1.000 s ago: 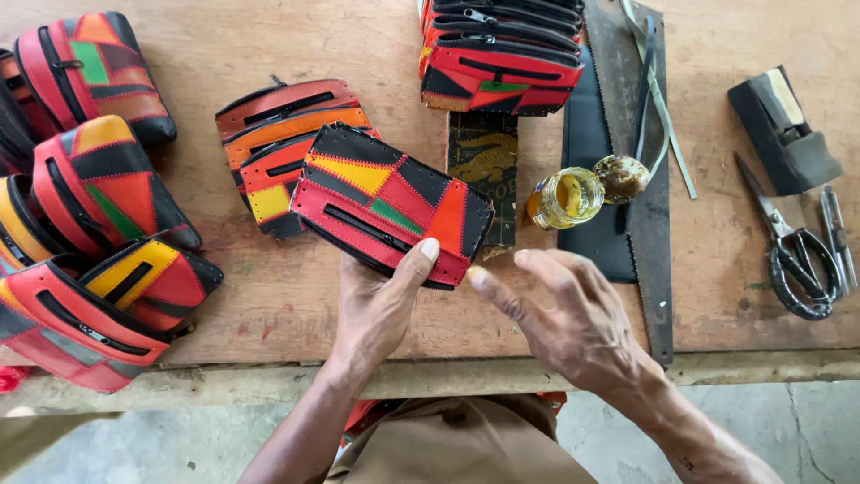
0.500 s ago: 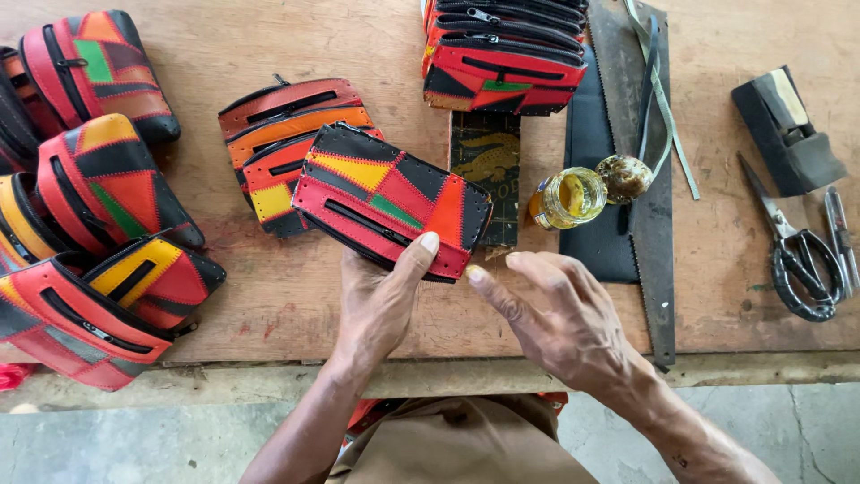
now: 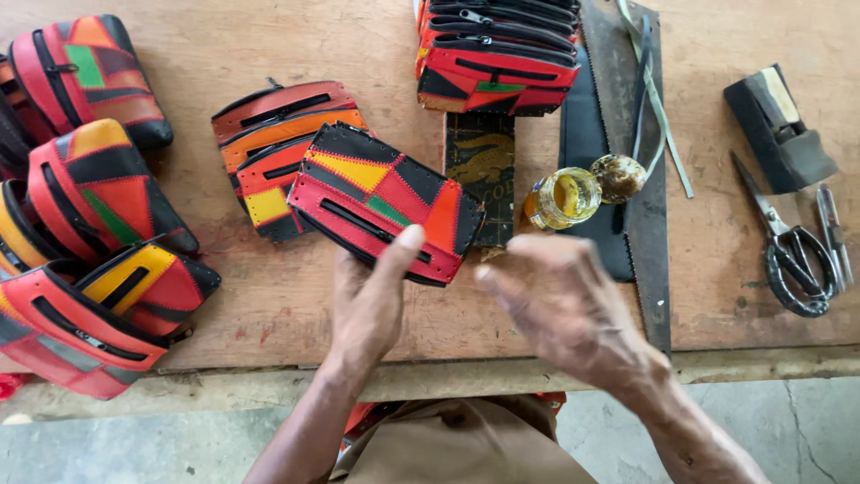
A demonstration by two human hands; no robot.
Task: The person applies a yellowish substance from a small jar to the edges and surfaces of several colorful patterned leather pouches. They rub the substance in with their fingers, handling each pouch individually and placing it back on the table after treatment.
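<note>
A flat patchwork leather pouch (image 3: pixel 385 202) in red, black, yellow and orange lies on the wooden table (image 3: pixel 269 305), on top of two similar pouches (image 3: pixel 278 125). My left hand (image 3: pixel 367 300) rests on the table with its thumb tip touching the pouch's near edge. My right hand (image 3: pixel 573 314) hovers just right of it, fingers spread and slightly blurred, holding nothing.
More patchwork pouches lie at the left (image 3: pixel 90 233) and in a stack at the top (image 3: pixel 497 54). An open jar of yellowish glue (image 3: pixel 563 199) with its lid (image 3: pixel 618 177) stands beside a dark saw blade (image 3: pixel 640 224). Scissors (image 3: pixel 788 251) and a dark block (image 3: pixel 778 130) lie at the right.
My right hand has drifted left toward the pouch and my left thumb. The left hand has stayed at the pouch's near edge.
</note>
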